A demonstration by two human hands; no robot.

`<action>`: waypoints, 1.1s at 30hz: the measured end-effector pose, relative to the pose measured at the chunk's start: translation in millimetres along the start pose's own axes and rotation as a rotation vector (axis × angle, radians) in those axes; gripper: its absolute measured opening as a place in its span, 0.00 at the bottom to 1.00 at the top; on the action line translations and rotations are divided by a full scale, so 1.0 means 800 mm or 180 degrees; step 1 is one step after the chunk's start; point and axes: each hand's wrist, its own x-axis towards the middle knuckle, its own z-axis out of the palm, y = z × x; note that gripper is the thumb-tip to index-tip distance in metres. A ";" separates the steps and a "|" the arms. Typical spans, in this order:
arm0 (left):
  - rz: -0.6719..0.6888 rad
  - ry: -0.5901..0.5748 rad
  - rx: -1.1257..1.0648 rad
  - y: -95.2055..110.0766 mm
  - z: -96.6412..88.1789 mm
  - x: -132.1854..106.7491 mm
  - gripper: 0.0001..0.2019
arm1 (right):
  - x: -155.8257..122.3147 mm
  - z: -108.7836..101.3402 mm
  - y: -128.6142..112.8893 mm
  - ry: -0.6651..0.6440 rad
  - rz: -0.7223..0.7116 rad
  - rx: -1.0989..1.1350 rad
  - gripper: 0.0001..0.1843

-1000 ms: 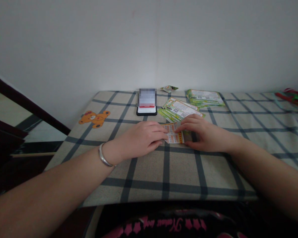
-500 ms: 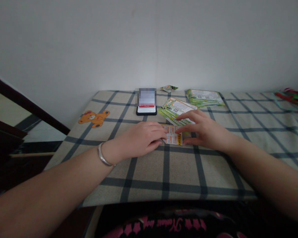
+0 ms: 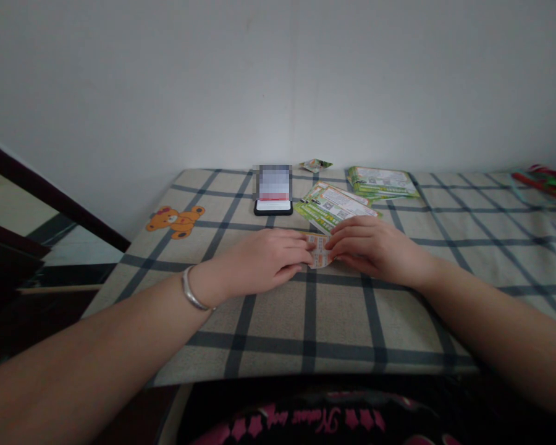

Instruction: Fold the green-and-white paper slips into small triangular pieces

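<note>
Pinching a small orange-and-white printed paper slip (image 3: 319, 252) from both sides, the left hand (image 3: 264, 259) grips its left edge with the thumb tucked under. The right hand (image 3: 375, 247) curls its fingers over the right half and hides most of it. The slip lies on the grey checked cloth of the bench (image 3: 333, 321), about midway between the near and far edges, just in front of a fan of green printed leaflets (image 3: 336, 207). A black phone (image 3: 273, 191) stands nearer the far edge. The paper looks thin: uneven pressure could probably crease it crookedly, opposed pulling could tear it, and the right wrist could nudge the leaflets.
</note>
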 end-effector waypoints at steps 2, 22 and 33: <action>0.0091 0.0018 -0.0001 0.000 0.000 0.000 0.13 | 0.000 0.001 0.000 0.0010 0.0105 0.0019 0.09; 0.0206 -0.0028 0.0073 0.009 -0.003 0.003 0.12 | 0.008 0.026 0.003 0.0239 0.0874 -0.0043 0.08; -0.0047 -0.0039 -0.0017 0.011 -0.001 0.000 0.14 | 0.012 0.035 0.013 0.0247 0.0943 0.0181 0.08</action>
